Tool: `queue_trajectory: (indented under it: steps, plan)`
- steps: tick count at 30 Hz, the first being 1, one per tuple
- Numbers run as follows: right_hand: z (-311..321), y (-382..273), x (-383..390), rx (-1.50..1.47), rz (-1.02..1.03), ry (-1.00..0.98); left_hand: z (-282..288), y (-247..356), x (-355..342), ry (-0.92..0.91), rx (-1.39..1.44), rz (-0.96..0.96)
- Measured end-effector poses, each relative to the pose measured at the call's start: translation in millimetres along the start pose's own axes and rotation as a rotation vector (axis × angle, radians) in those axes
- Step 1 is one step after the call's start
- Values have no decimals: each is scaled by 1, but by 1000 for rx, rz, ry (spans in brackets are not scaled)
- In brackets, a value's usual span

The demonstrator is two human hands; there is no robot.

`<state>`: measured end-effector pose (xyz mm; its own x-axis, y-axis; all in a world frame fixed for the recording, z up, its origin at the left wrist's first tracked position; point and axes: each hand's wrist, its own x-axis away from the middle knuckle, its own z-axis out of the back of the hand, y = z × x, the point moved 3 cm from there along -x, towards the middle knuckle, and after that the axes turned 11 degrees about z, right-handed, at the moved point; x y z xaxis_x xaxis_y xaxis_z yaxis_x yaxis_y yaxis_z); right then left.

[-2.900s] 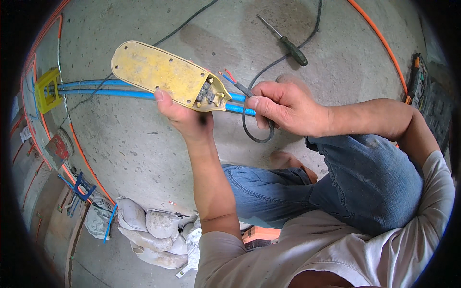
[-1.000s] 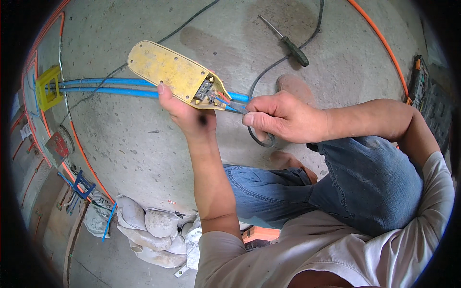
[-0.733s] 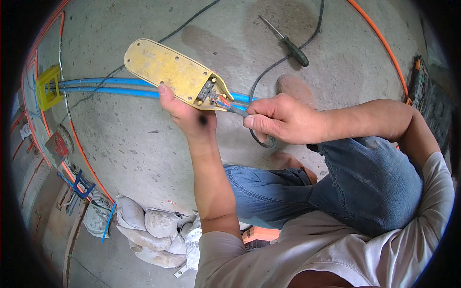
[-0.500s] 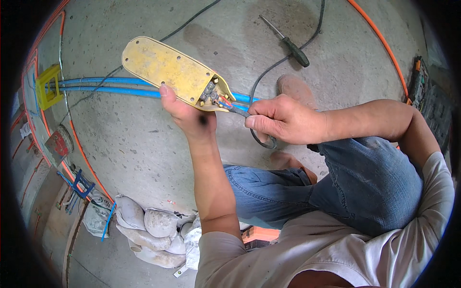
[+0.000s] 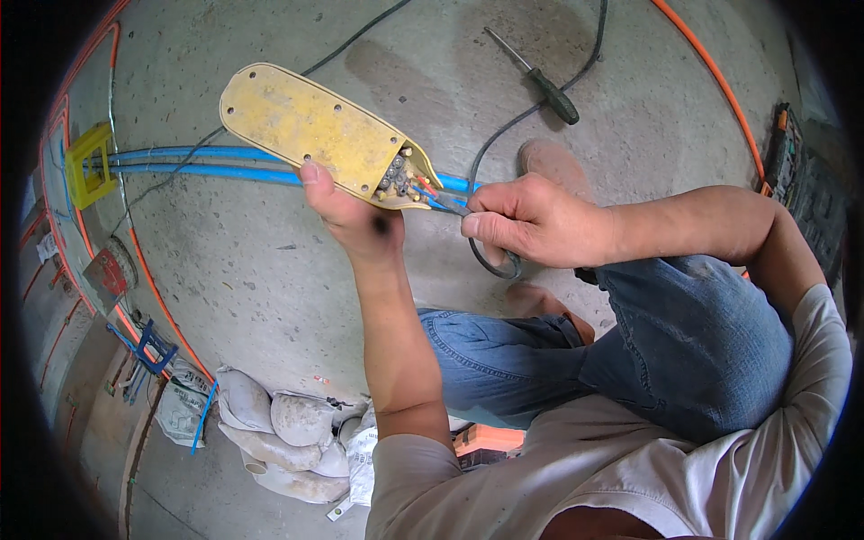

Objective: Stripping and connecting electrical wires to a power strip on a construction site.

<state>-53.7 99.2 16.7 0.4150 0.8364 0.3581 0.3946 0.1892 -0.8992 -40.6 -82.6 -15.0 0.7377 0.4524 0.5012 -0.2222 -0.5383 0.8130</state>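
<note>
A long, scuffed yellow plastic housing (image 5: 297, 126) is tilted up to the left, its right end open on screw terminals (image 5: 391, 174). My left hand (image 5: 351, 216) is closed on it from below, thumb on its lower edge. My right hand (image 5: 535, 225) pinches a dark grey cable (image 5: 498, 132), whose stripped end with red and blue wires (image 5: 427, 192) sits in the open end; whether the wires are inside terminals I cannot tell. A screwdriver (image 5: 549, 90) with a dark green handle lies on the floor above my right hand, touching the cable.
Blue pipes (image 5: 198, 166) cross the concrete floor (image 5: 243, 279) through a yellow frame (image 5: 90, 166). An orange conduit (image 5: 720, 67) curves at the right near black cases (image 5: 792, 189). Sacks (image 5: 297, 423) and a blue tool (image 5: 155, 346) lie lower left. My bent knee (image 5: 684, 342) is below my right arm.
Since the earliest frame the cable's bare wire ends have moved left and down into the housing's open end. The housing has shifted slightly, most recently up and left.
</note>
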Motion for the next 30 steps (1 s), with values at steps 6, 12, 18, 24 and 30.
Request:
queue_trajectory:
  steps: [6, 12, 18, 24, 30]
  plan:
    - [2, -3, 1, -148, 23, 67, 0, 0, -1, -44, 50, 57]
    - [4, -4, 1, -171, 29, 88, 3, 0, -2, -93, 117, 115]
    - [8, -5, 0, -165, 25, 129, 0, 3, 0, -74, 130, 125]
    - [8, -4, -1, -157, -7, 141, 2, 1, -3, -92, 135, 114]
    - [9, -5, -3, -181, -52, 177, 1, 0, -2, -31, 101, 97]
